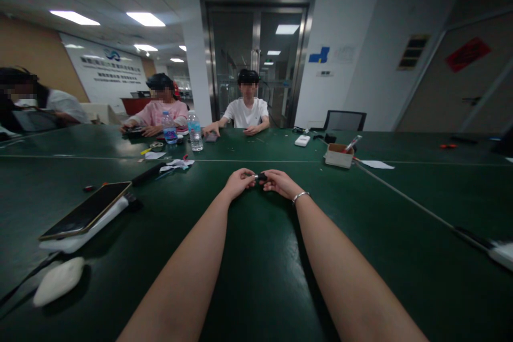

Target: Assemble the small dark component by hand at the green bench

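Note:
Both of my hands meet over the green table, fingertips close together. Between them is a small black piece with a silvery end (262, 177); it is too small to tell its kind. My right hand (280, 183), with a silver bracelet at the wrist, pinches the black part. The fingers of my left hand (239, 182) are closed at the silvery end, and its fingertips partly hide that end.
A phone (90, 209) lies on a white box at left, near a whitish rounded object (59, 281). Water bottles (195, 132) stand beyond crumpled paper (176, 165). A small box (339, 156) holding a pen sits at right. Several people sit across the table (256, 288).

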`<state>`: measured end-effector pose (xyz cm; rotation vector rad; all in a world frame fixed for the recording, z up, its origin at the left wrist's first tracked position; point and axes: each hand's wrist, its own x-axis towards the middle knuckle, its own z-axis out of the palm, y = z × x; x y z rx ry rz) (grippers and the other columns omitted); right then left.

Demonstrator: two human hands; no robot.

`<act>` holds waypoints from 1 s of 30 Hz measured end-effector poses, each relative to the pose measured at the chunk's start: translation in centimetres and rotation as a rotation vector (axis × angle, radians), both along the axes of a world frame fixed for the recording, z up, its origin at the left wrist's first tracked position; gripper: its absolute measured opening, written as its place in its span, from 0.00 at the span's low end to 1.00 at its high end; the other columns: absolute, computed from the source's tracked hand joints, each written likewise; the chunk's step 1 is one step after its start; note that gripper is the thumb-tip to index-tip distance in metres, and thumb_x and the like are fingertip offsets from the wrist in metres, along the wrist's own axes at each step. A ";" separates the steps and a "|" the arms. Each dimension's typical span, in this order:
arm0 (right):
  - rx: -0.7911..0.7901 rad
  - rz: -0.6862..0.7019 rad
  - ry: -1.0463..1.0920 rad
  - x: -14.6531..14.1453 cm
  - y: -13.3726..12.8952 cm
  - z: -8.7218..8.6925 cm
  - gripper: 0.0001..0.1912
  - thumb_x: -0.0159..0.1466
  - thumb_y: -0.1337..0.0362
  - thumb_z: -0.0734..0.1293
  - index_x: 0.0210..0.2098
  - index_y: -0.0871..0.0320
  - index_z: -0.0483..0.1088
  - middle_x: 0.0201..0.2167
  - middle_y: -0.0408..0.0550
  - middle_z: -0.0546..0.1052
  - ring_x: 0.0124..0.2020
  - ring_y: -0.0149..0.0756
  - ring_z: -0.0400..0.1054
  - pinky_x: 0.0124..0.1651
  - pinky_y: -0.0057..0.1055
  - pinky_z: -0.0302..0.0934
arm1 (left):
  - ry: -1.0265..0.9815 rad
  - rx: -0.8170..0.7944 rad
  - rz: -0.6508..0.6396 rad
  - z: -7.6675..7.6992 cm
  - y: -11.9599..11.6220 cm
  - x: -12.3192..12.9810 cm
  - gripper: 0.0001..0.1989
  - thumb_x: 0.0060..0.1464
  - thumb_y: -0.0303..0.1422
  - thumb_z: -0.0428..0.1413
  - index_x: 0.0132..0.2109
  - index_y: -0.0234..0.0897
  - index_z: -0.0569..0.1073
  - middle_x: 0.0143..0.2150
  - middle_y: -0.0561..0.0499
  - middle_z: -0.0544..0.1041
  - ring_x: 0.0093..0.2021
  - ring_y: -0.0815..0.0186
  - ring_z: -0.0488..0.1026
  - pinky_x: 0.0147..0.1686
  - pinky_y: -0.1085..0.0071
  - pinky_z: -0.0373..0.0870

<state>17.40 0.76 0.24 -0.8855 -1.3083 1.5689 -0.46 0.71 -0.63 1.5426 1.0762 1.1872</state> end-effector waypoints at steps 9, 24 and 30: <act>-0.001 0.004 -0.024 -0.1 -0.1 0.0 0.05 0.64 0.71 0.60 0.38 0.65 0.66 0.24 0.50 0.75 0.19 0.25 0.67 0.28 0.26 0.69 | 0.028 0.056 0.060 -0.3 0.2 -0.2 0.10 0.47 0.33 0.58 0.38 0.34 0.71 0.27 0.52 0.72 0.25 0.73 0.69 0.24 0.77 0.65; 0.001 -0.009 -0.019 -0.1 0.0 -0.1 0.05 0.65 0.71 0.59 0.38 0.65 0.66 0.23 0.50 0.75 0.20 0.26 0.68 0.28 0.26 0.69 | 0.010 0.008 0.014 0.0 0.1 -0.3 0.10 0.46 0.32 0.58 0.37 0.32 0.71 0.25 0.52 0.71 0.24 0.73 0.68 0.24 0.77 0.64; -0.006 -0.005 -0.014 -0.1 0.0 -0.1 0.05 0.64 0.69 0.62 0.37 0.65 0.67 0.23 0.50 0.75 0.19 0.26 0.68 0.28 0.26 0.69 | 0.046 0.060 0.038 -0.2 0.2 -0.4 0.11 0.45 0.34 0.59 0.37 0.32 0.73 0.32 0.49 0.73 0.27 0.72 0.69 0.27 0.76 0.66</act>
